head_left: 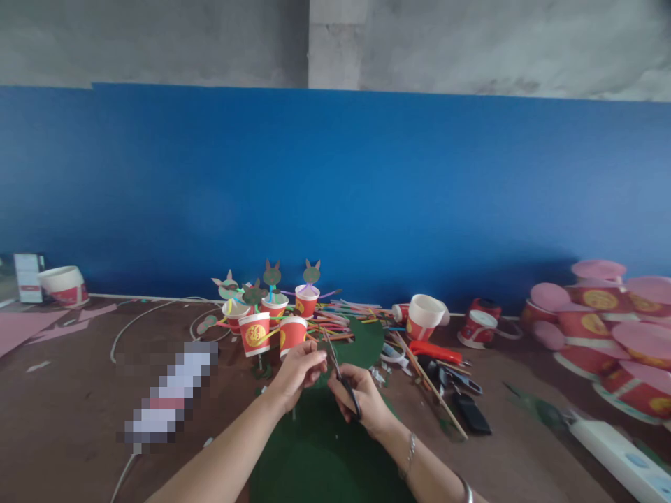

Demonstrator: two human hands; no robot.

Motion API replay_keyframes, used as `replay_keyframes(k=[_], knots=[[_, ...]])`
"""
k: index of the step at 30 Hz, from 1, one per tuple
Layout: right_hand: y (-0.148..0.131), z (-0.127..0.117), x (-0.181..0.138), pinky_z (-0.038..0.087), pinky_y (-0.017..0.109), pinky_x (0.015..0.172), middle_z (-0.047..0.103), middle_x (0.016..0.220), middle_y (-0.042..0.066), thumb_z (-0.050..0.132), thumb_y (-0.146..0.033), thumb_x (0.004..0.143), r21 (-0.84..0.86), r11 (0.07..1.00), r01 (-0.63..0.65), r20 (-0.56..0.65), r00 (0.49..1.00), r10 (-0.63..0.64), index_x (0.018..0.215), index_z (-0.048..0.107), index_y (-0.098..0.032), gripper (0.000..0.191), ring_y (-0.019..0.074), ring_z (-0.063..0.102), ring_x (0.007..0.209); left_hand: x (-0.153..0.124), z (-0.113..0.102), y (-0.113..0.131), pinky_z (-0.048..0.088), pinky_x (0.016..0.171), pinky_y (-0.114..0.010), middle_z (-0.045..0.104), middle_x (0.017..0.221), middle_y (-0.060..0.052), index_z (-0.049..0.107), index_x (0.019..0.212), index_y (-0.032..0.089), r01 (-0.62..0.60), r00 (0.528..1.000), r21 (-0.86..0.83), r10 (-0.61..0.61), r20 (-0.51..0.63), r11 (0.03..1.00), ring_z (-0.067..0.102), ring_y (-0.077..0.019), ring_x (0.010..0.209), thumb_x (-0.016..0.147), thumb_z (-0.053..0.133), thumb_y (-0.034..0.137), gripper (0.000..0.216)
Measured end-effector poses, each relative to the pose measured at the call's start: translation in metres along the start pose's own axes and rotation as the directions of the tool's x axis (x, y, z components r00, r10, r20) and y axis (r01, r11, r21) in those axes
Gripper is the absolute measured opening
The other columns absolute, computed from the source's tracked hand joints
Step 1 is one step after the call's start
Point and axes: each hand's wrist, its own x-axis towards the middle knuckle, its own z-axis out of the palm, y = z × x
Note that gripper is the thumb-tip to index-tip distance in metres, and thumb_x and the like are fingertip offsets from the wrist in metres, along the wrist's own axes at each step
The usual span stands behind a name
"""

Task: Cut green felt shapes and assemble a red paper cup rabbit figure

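Note:
My right hand (364,398) is closed around scissors (347,386) with dark handles, blades pointing up and away from me. Just left of the blades, my left hand (300,370) pinches a small dark green paper piece (321,346), partly covered by my fingers. Below both hands lies a large dark green sheet (325,447). A green sheet with a curved edge (370,342) is behind my right hand. Red paper cups (255,334) stand past my left hand, several bearing rabbit-like paper heads (312,272) on coloured stems.
Coloured pipe cleaners (335,323) lie along the wall. Right of my hands are a wooden stick (433,388), a red-orange tool (437,351) and a white-rimmed cup (426,316). Red cups with pink discs (597,314) pile up far right, near a white power strip (618,450).

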Motion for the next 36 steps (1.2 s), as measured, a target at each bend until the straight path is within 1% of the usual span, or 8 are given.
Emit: replay_keyframes(k=[6, 10, 13, 17, 21, 29, 36], knots=[[0.0002, -0.0001, 0.0002, 0.029, 0.014, 0.028, 0.044, 0.037, -0.009, 0.065, -0.041, 0.069, -0.012, 1.0, -0.018, -0.002, 1.0, 0.018, 0.067, 0.051, -0.016, 0.028, 0.0041, 0.036, 0.029, 0.0001, 0.0, 0.0, 0.013, 0.037, -0.017, 0.056, 0.055, 0.003, 0.039, 0.063, 0.018, -0.026, 1.0, -0.029, 0.027, 0.003, 0.999, 0.035, -0.0025, 0.038, 0.067, 0.064, 0.032, 0.03], [-0.0019, -0.0003, -0.0006, 0.03, 0.014, 0.03, 0.048, 0.039, -0.007, 0.065, -0.042, 0.067, 0.014, 0.999, -0.032, 0.035, 0.999, 0.031, 0.07, 0.052, -0.015, 0.03, 0.0048, 0.04, 0.03, 0.0012, -0.002, -0.0008, 0.014, 0.036, -0.016, 0.054, 0.051, 0.004, 0.04, 0.061, 0.017, -0.003, 0.999, 0.007, 0.002, 0.042, 1.0, 0.035, -0.0027, 0.037, 0.065, 0.065, 0.03, 0.029], [-0.0029, -0.0011, -0.0015, 0.028, 0.014, 0.029, 0.048, 0.039, -0.007, 0.066, -0.043, 0.066, 0.023, 0.999, -0.032, 0.045, 0.998, 0.031, 0.07, 0.053, -0.015, 0.031, 0.0047, 0.039, 0.03, 0.0019, -0.0033, -0.001, 0.014, 0.036, -0.016, 0.053, 0.05, 0.004, 0.04, 0.061, 0.017, 0.011, 0.999, 0.02, -0.012, 0.052, 1.0, 0.036, -0.0027, 0.036, 0.064, 0.065, 0.029, 0.027], [0.0, -0.0026, -0.001, 0.027, 0.013, 0.028, 0.044, 0.037, -0.009, 0.067, -0.043, 0.066, 0.022, 1.0, -0.011, 0.039, 0.999, 0.01, 0.068, 0.052, -0.015, 0.032, 0.0039, 0.035, 0.029, 0.0019, -0.0031, -0.0001, 0.015, 0.036, -0.016, 0.054, 0.051, 0.004, 0.041, 0.062, 0.018, 0.021, 0.999, 0.016, -0.022, 0.038, 1.0, 0.036, -0.0027, 0.036, 0.065, 0.064, 0.029, 0.026], [0.0024, -0.0024, 0.0, 0.029, 0.014, 0.028, 0.044, 0.038, -0.008, 0.067, -0.045, 0.066, 0.013, 1.0, -0.015, 0.016, 1.0, 0.015, 0.068, 0.052, -0.016, 0.033, 0.0042, 0.035, 0.029, 0.0011, -0.0021, 0.0012, 0.014, 0.036, -0.016, 0.055, 0.053, 0.005, 0.04, 0.062, 0.018, 0.024, 1.0, 0.015, -0.024, 0.014, 1.0, 0.037, -0.0028, 0.037, 0.064, 0.065, 0.03, 0.028], [-0.006, 0.0001, -0.0016, 0.026, 0.014, 0.027, 0.041, 0.036, -0.009, 0.066, -0.042, 0.066, -0.008, 1.0, -0.022, 0.007, 1.0, 0.022, 0.066, 0.051, -0.016, 0.031, 0.0039, 0.034, 0.028, 0.0024, -0.0036, -0.0003, 0.014, 0.036, -0.016, 0.054, 0.052, 0.005, 0.042, 0.063, 0.017, -0.018, 1.0, -0.024, 0.018, 0.004, 1.0, 0.036, -0.0025, 0.036, 0.065, 0.066, 0.032, 0.028], [-0.0015, -0.0004, -0.0006, 0.025, 0.013, 0.026, 0.042, 0.037, -0.009, 0.065, -0.038, 0.068, 0.0, 1.0, -0.014, 0.008, 1.0, 0.014, 0.067, 0.051, -0.015, 0.027, 0.0035, 0.035, 0.028, 0.0029, -0.0037, -0.0021, 0.015, 0.035, -0.015, 0.054, 0.051, 0.005, 0.041, 0.063, 0.017, -0.033, 0.999, -0.047, 0.032, -0.014, 0.998, 0.036, -0.0021, 0.036, 0.066, 0.065, 0.03, 0.028]])
